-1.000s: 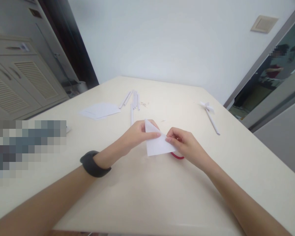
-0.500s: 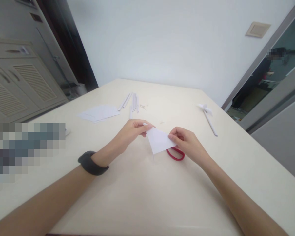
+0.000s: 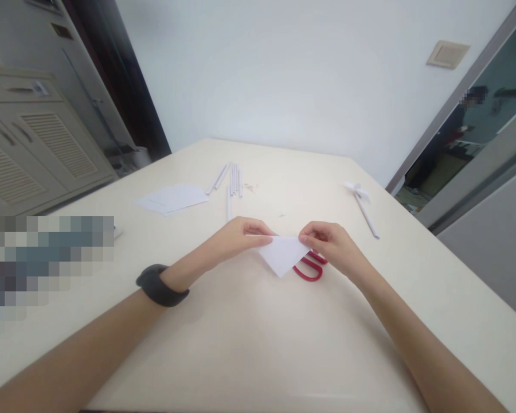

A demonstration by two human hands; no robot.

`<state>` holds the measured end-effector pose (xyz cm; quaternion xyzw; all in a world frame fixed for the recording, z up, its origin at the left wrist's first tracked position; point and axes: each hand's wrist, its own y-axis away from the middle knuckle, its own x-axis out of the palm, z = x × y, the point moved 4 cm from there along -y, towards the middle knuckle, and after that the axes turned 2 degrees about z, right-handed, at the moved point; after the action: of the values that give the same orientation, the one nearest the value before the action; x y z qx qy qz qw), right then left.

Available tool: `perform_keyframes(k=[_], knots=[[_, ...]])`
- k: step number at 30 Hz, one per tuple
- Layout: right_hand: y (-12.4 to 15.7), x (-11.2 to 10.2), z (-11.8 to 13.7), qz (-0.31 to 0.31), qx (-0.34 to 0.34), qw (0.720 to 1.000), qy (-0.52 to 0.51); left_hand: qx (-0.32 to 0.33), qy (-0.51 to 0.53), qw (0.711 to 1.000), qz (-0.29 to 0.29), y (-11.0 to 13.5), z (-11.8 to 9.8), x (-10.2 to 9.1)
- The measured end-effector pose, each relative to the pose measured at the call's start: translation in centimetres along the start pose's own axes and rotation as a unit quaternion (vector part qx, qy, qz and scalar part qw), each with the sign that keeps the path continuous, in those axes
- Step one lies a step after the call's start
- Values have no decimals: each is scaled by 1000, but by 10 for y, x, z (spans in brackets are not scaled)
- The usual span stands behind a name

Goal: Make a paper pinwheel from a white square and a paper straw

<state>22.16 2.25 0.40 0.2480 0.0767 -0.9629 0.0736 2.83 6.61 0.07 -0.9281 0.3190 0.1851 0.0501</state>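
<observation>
A white paper folded into a triangle (image 3: 282, 254) hangs point-down just above the cream table (image 3: 249, 344). My left hand (image 3: 236, 236), with a black band on its wrist, pinches the paper's left upper corner. My right hand (image 3: 331, 244) pinches the right upper corner. Red-handled scissors (image 3: 309, 268) lie on the table right under the paper and my right hand, partly hidden.
Several rolled white paper sticks (image 3: 231, 178) and flat white sheets (image 3: 172, 198) lie farther back on the table. A paper pinwheel on a stick (image 3: 363, 203) lies at the right. A cabinet (image 3: 30, 143) stands to the left, and a glass door (image 3: 468, 137) is at the right.
Both hands turned the folded paper: its long edge now runs level between my fingers and its point hangs down. More of the red scissors shows.
</observation>
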Motion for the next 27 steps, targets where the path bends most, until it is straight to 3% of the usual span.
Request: perform_keyframes(k=[5,8,18,27], knots=[[7,19,10,93,-10,996,-3,-25,9,996,89,2,0,14],[11,25,11,117,-1,993,2,-20,-5,993,118,3,2,19],[8,22,5,156,31,987,27,-27,-56,989,131,5,2,20],[9,17,3,149,63,987,-18,-48,-67,987,138,6,1,19]])
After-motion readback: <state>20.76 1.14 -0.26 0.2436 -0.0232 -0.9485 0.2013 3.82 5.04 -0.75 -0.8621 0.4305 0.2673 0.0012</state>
